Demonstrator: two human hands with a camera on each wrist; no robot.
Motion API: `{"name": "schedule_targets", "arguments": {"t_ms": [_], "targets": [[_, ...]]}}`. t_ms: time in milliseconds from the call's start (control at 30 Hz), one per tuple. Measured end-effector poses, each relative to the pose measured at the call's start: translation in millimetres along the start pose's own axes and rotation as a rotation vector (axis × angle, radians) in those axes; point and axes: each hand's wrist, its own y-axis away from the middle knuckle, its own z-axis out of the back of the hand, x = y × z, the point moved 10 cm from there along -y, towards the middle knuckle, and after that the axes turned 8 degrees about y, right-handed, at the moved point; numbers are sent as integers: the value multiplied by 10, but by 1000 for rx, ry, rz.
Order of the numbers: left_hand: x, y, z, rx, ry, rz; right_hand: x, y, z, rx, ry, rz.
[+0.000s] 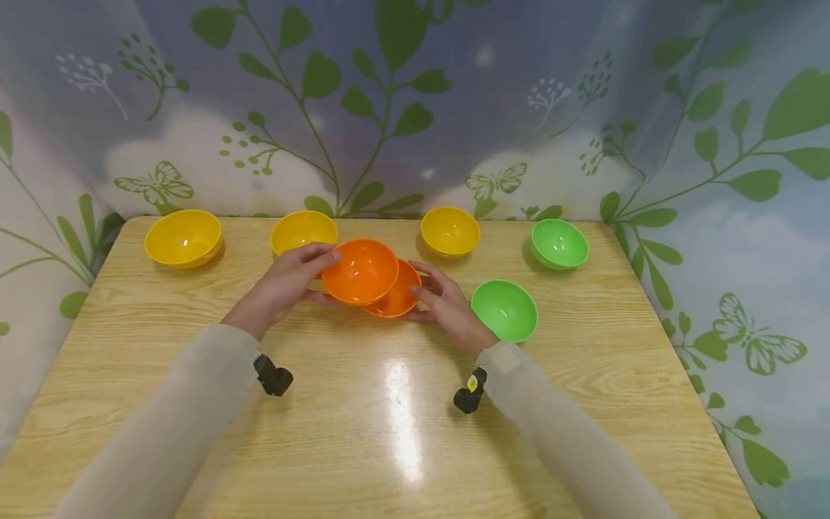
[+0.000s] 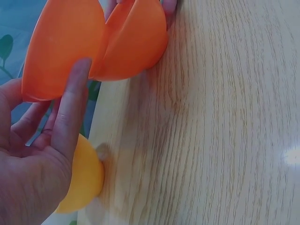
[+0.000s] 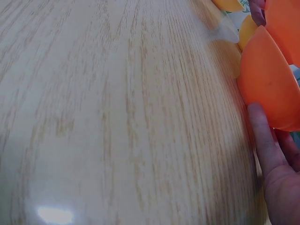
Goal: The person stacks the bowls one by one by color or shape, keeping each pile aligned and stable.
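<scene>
Your left hand (image 1: pixel 285 281) pinches upper orange bowl (image 1: pixel 360 271); your right hand (image 1: pixel 447 299) grips lower orange bowl (image 1: pixel 389 303), rims overlapping, over far half of table (image 1: pixel 324 425). Smooth rims could slip if pinch loosens; uneven tilt might jam bowls; careless right-hand swing could knock nearer green bowl (image 1: pixel 509 311).

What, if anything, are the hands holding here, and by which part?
The left hand holds one orange bowl by its left side, at rim and outer wall; the right hand holds a second orange bowl likewise by its right side.
</scene>
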Motion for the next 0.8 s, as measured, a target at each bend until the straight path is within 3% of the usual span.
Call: {"name": "schedule_targets", "arguments": {"t_ms": [800], "targets": [[-17,-28,-83,-4,22,-5,-6,-13,-1,-1,-4,10]]}}
